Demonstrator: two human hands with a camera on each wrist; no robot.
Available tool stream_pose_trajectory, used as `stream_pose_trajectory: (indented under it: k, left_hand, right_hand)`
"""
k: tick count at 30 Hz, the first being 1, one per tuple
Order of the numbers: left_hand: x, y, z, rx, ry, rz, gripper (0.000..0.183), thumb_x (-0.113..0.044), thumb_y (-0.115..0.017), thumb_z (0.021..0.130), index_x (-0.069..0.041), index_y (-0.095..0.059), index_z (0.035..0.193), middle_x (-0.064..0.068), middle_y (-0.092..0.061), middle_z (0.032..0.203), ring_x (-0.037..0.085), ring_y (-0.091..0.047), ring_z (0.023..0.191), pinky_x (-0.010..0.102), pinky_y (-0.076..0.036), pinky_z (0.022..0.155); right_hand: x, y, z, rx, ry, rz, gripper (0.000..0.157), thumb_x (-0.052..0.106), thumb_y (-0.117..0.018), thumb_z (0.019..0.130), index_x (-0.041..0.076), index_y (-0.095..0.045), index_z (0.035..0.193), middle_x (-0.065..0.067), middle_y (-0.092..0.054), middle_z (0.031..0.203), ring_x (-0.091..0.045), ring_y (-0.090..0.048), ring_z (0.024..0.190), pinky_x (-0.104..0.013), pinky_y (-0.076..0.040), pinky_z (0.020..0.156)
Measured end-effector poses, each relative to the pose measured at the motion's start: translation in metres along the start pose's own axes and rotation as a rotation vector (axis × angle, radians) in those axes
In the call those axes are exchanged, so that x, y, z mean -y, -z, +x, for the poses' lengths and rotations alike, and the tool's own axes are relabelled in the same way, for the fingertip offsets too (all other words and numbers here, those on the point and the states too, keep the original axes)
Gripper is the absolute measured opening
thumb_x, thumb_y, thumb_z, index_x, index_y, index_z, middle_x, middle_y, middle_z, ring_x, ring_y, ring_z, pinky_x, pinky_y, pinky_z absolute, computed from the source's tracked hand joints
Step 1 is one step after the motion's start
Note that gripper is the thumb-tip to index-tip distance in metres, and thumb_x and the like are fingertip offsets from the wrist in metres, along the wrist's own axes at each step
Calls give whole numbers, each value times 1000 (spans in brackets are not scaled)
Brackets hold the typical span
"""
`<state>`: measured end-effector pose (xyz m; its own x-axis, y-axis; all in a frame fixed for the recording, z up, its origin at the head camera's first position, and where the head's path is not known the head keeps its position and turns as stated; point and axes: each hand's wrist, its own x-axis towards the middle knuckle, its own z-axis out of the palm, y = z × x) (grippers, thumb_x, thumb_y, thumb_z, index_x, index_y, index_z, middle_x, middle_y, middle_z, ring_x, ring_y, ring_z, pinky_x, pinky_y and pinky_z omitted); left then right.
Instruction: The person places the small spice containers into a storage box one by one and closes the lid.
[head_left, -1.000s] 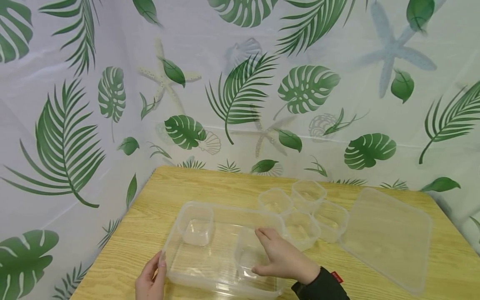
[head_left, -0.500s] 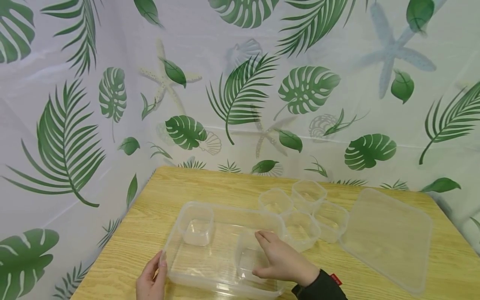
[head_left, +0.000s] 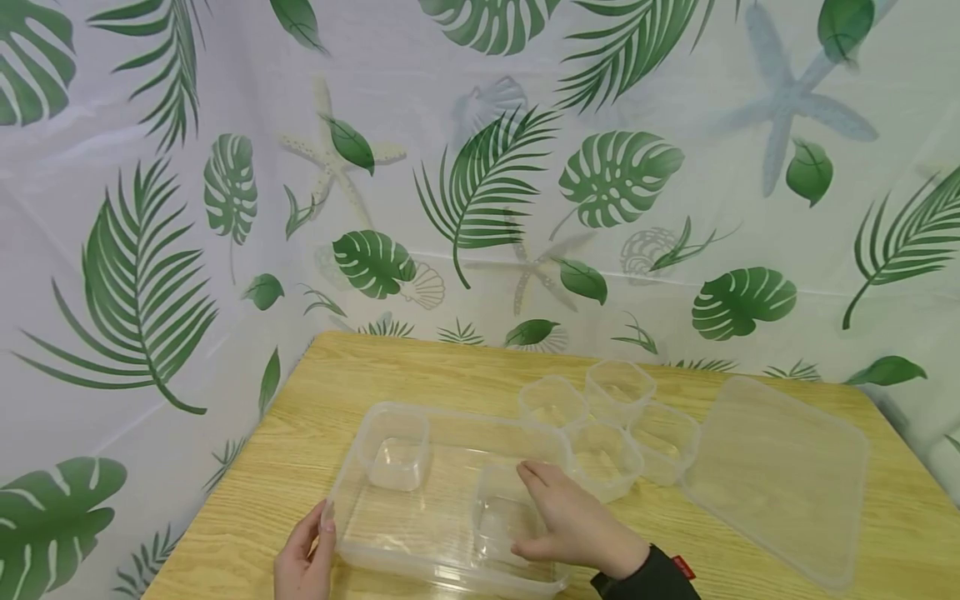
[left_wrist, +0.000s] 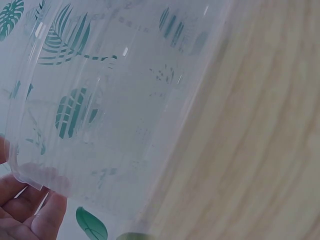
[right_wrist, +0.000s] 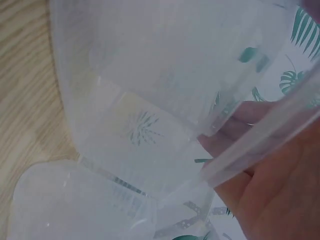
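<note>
A large clear plastic box stands uncovered on the table. My left hand grips its left rim, fingers outside the wall; the left wrist view shows those fingers at the rim. A small clear square container sits in the box's back left corner. Another small container is inside at the right, near the front. My right hand holds this one by its right side, thumb toward the front and fingers toward the back. The right wrist view shows fingers against a clear container wall.
Several small clear containers stand grouped behind and right of the box. A flat translucent lid lies farther right on the wooden table. Leaf-printed cloth hangs behind and at the left.
The right hand has shifted very slightly toward the front, still at the same small container. My left hand stays on the box rim, and the view has moved a little.
</note>
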<state>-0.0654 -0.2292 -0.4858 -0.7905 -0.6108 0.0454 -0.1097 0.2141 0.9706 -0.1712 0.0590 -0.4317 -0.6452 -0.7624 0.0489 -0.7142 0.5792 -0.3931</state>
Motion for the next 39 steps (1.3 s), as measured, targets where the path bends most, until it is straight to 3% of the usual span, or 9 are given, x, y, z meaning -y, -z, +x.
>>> stream_pose_trajectory:
  k: [7,12,18,24,28,39]
  left_hand:
    - [2,3,0,-13,-12,-5,32,-11,-47,92,6,-50,119,21,-54,114,13,-49,104,8,-41,75]
    - [1,3,0,-8,-12,-1,34,-15,-47,93,6,-50,120,20,-53,116,14,-48,105,7,-40,76]
    - [2,4,0,-16,-20,-6,33,-14,-48,92,6,-51,119,20,-54,114,-9,-44,93,5,-40,75]
    - [2,3,1,-18,-33,9,33,-14,-49,92,6,-51,118,19,-56,113,-5,-47,93,6,-40,75]
    - [5,2,3,-15,-35,-11,33,-13,-49,91,5,-52,118,19,-56,113,-9,-46,90,7,-40,75]
    - [5,3,4,-2,-51,-44,33,-9,-50,91,8,-50,119,22,-54,113,-4,-48,93,9,-42,76]
  right_hand:
    - [-4,5,-10,-32,1,-53,78,36,-69,73,-14,-39,124,-27,-41,124,-35,-41,113,-42,-41,88]
    - [-5,7,-9,-18,7,-72,75,38,-69,74,-12,-42,122,-25,-44,122,-35,-44,110,-43,-41,88]
    - [-6,9,1,17,11,-73,73,37,-69,74,-12,-43,122,-25,-45,120,-36,-44,109,-43,-41,88]
    - [-7,11,19,60,-2,-71,74,36,-69,75,-12,-41,123,-27,-44,121,-37,-43,110,-42,-41,88]
    - [-8,10,31,88,-21,-79,74,38,-67,76,-11,-40,124,-27,-42,124,-38,-40,114,-44,-36,93]
    - [-9,10,53,78,-1,-120,76,39,-68,75,-13,-41,123,-28,-43,123,-39,-39,114,-45,-33,96]
